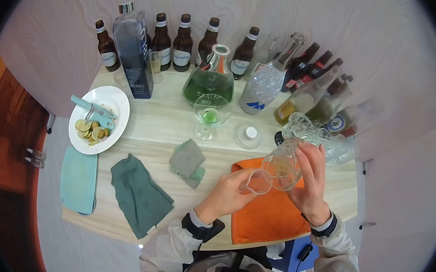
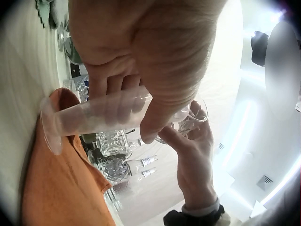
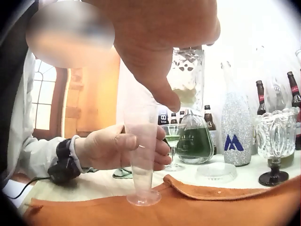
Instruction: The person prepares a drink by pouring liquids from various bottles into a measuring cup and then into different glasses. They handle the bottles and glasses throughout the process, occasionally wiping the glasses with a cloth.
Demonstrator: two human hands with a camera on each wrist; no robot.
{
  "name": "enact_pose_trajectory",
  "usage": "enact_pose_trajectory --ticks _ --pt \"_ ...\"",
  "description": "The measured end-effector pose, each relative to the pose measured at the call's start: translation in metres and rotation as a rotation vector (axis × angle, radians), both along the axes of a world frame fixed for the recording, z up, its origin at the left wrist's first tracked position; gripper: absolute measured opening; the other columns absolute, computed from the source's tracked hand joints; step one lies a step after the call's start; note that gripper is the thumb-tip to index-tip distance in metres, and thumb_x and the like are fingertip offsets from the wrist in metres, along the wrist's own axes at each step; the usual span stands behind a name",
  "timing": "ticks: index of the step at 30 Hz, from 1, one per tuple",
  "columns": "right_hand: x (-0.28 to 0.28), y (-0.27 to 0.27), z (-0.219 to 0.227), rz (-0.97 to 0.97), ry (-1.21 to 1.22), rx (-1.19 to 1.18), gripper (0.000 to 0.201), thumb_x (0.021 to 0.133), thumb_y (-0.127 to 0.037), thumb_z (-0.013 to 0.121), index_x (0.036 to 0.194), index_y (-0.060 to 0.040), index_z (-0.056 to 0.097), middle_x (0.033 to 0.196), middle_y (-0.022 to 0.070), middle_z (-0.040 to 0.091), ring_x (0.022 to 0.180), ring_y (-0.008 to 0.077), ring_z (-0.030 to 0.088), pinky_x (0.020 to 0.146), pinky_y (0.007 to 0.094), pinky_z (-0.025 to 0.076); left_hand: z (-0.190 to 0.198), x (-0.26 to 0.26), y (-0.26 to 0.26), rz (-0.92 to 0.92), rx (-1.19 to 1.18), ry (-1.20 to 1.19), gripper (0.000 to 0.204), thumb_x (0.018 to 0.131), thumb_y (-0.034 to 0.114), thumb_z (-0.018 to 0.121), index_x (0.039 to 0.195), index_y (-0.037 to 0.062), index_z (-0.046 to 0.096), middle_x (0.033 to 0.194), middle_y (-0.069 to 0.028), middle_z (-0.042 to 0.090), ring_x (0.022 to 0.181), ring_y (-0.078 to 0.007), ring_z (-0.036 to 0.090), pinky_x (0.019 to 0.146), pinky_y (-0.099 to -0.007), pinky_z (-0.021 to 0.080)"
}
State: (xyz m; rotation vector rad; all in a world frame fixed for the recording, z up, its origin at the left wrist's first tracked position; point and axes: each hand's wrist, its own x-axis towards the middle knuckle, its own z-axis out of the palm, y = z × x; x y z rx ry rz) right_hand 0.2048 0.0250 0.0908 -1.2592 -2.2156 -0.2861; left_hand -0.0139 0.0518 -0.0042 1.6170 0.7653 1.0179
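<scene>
My left hand (image 1: 228,189) grips a clear, tapered measuring cup (image 3: 142,165) around its side. The cup is upright, its round foot at the orange cloth (image 1: 251,216). Just right of it, my right hand (image 1: 310,185) holds a clear patterned glass (image 1: 282,166) with fingers and thumb around its side. The glass overlaps the cup's rim in the head view. A little pale yellowish liquid shows low in the glass (image 3: 189,75) in the right wrist view. Part of the glass is hidden behind the left hand in the left wrist view.
Behind the hands stand a green-filled decanter (image 1: 208,85), a stemmed glass (image 1: 208,117) and a glittery bottle (image 1: 263,88). Several glasses (image 1: 333,146) crowd the right side. Leftward lie a grey-green cloth (image 1: 139,194), a plate (image 1: 116,101) with lime slices and a teal board (image 1: 78,179).
</scene>
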Motion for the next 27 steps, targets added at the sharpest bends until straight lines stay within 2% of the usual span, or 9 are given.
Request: enact_pose_trajectory --ticks 9,13,15,16,18,19,21,25,27 --pt "0.006 -0.005 0.001 -0.019 -0.166 0.037 0.065 0.076 0.007 0.066 0.140 -0.0055 0.061 0.143 0.0181 0.057 0.137 0.0387 0.053 0.124 0.0606 0.025 0.001 -0.001 0.000 -0.005 -0.007 0.003 0.044 0.084 0.006 0.081 0.125 0.0014 0.067 0.103 -0.0161 0.075 0.090 -0.0267 0.076 0.078 -0.0345 0.059" --pt "0.005 -0.005 0.002 -0.013 -0.234 0.103 0.060 0.080 0.005 0.064 0.139 -0.0090 0.063 0.143 0.0162 0.059 0.138 0.0365 0.053 0.125 0.0597 0.024 -0.002 0.001 0.000 0.001 0.010 -0.035 0.044 0.084 0.005 0.081 0.126 0.0010 0.066 0.103 -0.0163 0.075 0.091 -0.0268 0.076 0.078 -0.0345 0.059" --pt "0.005 -0.008 0.008 0.010 -0.342 0.116 0.053 0.086 -0.004 0.066 0.138 -0.0153 0.065 0.143 0.0121 0.060 0.138 0.0330 0.053 0.126 0.0596 0.022 -0.009 0.002 0.000 -0.008 0.045 -0.087 0.055 0.083 0.002 0.078 0.135 0.0022 0.062 0.110 -0.0146 0.074 0.081 -0.0258 0.069 0.070 -0.0353 0.058" --pt "0.006 -0.008 0.010 0.012 -0.342 0.115 0.053 0.086 -0.004 0.066 0.138 -0.0153 0.065 0.143 0.0121 0.060 0.138 0.0330 0.053 0.126 0.0596 0.022 -0.008 0.002 -0.001 -0.007 0.044 -0.087 0.055 0.083 0.002 0.078 0.135 0.0022 0.062 0.110 -0.0146 0.074 0.081 -0.0258 0.069 0.070 -0.0353 0.058" --pt "0.008 -0.009 0.014 0.038 -0.507 0.157 0.045 0.093 -0.018 0.067 0.137 -0.0217 0.066 0.144 0.0080 0.061 0.138 0.0289 0.054 0.127 0.0595 0.021 -0.004 0.001 -0.001 -0.026 -0.002 -0.049 0.058 0.082 0.001 0.077 0.137 0.0014 0.060 0.111 -0.0152 0.074 0.084 -0.0260 0.069 0.072 -0.0352 0.058" --pt "0.008 -0.008 0.014 0.039 -0.507 0.156 0.045 0.093 -0.018 0.067 0.137 -0.0217 0.066 0.144 0.0080 0.061 0.138 0.0289 0.054 0.127 0.0595 0.021 -0.005 0.000 -0.001 -0.025 -0.003 -0.049 0.058 0.082 0.001 0.077 0.137 0.0014 0.060 0.111 -0.0152 0.074 0.084 -0.0260 0.069 0.072 -0.0352 0.058" --pt "0.010 -0.007 0.015 0.067 -0.634 0.224 0.044 0.095 -0.029 0.070 0.139 -0.0268 0.064 0.146 0.0045 0.059 0.139 0.0257 0.053 0.127 0.0613 0.019 -0.006 -0.001 0.000 -0.052 0.015 -0.012 0.058 0.083 0.002 0.078 0.138 0.0013 0.059 0.105 -0.0143 0.072 0.080 -0.0258 0.066 0.072 -0.0350 0.057" --pt "0.013 -0.005 0.019 0.108 -0.778 0.303 0.046 0.098 -0.032 0.069 0.142 -0.0323 0.061 0.150 0.0021 0.056 0.142 0.0236 0.050 0.127 0.0651 0.016 -0.008 0.001 0.000 -0.036 0.032 -0.041 0.058 0.083 0.003 0.079 0.138 0.0011 0.060 0.093 -0.0127 0.067 0.074 -0.0249 0.061 0.069 -0.0354 0.055" --pt "0.012 -0.006 0.019 0.142 -0.824 0.388 0.049 0.097 -0.034 0.069 0.144 -0.0365 0.058 0.152 0.0003 0.053 0.143 0.0218 0.049 0.126 0.0688 0.014 -0.006 0.003 -0.001 -0.009 0.034 -0.131 0.058 0.083 0.005 0.080 0.138 0.0011 0.060 0.087 -0.0113 0.061 0.072 -0.0239 0.057 0.067 -0.0360 0.053"
